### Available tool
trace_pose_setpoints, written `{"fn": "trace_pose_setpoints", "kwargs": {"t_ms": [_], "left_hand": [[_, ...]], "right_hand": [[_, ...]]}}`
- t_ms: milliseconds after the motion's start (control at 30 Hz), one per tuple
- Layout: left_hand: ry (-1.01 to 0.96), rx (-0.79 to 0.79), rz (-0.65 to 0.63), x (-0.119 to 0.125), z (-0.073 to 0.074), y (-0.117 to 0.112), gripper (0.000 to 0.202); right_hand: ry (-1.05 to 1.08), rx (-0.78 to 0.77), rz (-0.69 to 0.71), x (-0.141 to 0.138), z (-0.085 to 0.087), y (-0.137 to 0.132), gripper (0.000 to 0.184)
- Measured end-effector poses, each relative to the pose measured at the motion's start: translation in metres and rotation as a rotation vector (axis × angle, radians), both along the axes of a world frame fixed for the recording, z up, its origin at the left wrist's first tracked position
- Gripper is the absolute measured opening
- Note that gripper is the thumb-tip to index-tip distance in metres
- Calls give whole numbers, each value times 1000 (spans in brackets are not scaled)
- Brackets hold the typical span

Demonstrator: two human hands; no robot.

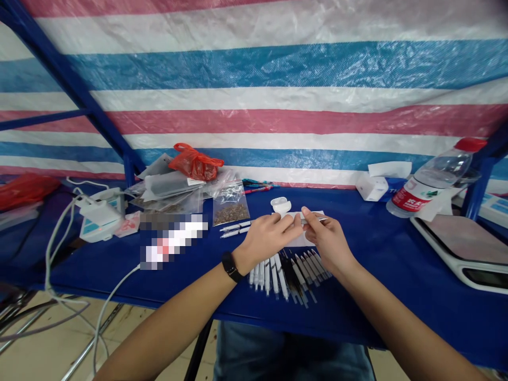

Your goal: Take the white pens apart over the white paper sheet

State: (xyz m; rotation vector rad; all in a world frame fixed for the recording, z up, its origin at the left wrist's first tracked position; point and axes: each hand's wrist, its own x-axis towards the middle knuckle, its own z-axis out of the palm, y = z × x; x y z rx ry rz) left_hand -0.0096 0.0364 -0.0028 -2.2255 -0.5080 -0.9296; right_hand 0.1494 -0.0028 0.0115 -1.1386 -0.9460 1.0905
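My left hand (272, 234) and my right hand (330, 237) meet over the table, fingers closed around a slim white pen (317, 218). Most of the pen is hidden by the fingers. Below the hands, a row of white pen barrels (268, 278) fans out beside thin dark refills (293, 278) and greyish pointed pen parts (311, 267). A white sheet of paper (299, 241) lies under the hands. Just behind them sits a small white case (281, 205). Two white pens (235, 231) rest left of my left hand.
On the blue table (381, 296) stand a red-capped bottle (426, 185) and a scale (468, 238) at right. At left lie a bag of brown bits (230, 206), a red plastic bag (196, 161), a white charger (99, 209) and cables. Coloured pens (257, 185) lie behind.
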Motion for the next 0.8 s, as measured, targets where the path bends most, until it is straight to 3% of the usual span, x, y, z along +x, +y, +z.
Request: {"fn": "trace_pose_setpoints", "kwargs": {"t_ms": [133,233,333,467,600,700,800], "left_hand": [[4,55,53,6,-4,-3,19],[46,-81,85,5,-4,1,22],[106,-370,202,-13,3,10,17],[143,-595,333,-53,12,19,14],[240,-611,381,-79,8,21,16],[243,-579,392,-81,1,22,17],[204,-547,377,-79,-3,22,21]], "right_hand": [[63,-48,12,-3,5,-1,69],[-4,-110,76,3,8,1,69],[-262,-116,180,22,15,0,68],[-816,-101,119,57,22,-14,54],[-1116,-232,185,76,14,-30,34],[-1157,-284,285,74,4,-36,28],[-1173,-298,280,69,0,-37,25]]}}
